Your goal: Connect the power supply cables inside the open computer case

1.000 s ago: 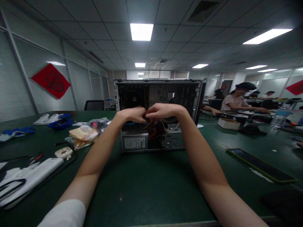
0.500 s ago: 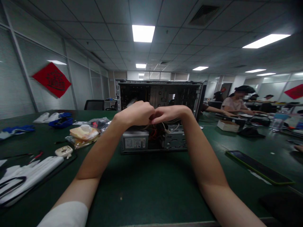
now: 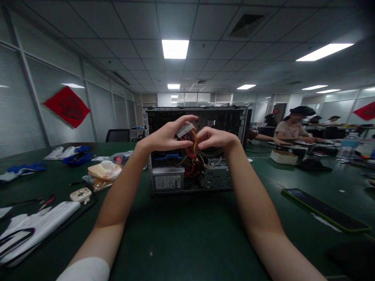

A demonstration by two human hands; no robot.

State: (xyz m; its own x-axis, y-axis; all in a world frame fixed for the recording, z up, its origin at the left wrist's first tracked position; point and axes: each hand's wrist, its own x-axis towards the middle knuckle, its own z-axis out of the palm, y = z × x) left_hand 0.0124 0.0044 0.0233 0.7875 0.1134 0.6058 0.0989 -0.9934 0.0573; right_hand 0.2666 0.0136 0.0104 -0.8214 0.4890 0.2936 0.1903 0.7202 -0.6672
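Note:
A computer case (image 3: 195, 109) stands on the table in front of me with its open side facing me. Multi-coloured wires rise out of it as a power cable (image 3: 192, 141), ending in a wide white connector (image 3: 185, 129). My left hand (image 3: 168, 136) is spread around that connector, thumb and index finger apart. On the other side, my right hand (image 3: 215, 138) has curled fingers against the wires just below the connector. Low in the case sit a silver power supply (image 3: 167, 180) and a metal drive cage (image 3: 216, 176). A blue part (image 3: 171, 157) shows beneath my left wrist.
To the left lie a plastic bag with yellow contents (image 3: 104, 171), a white plug adapter (image 3: 80, 194), a white power strip (image 3: 55, 222) and blue-white gloves (image 3: 25, 169). To the right are a phone-like dark slab (image 3: 324, 208), an open box (image 3: 283, 157), a water bottle (image 3: 348, 147) and a seated person (image 3: 290, 127).
My hands, earlier pressed together inside the case, have come apart. The white connector and its wires now show between them. My left fingers have spread.

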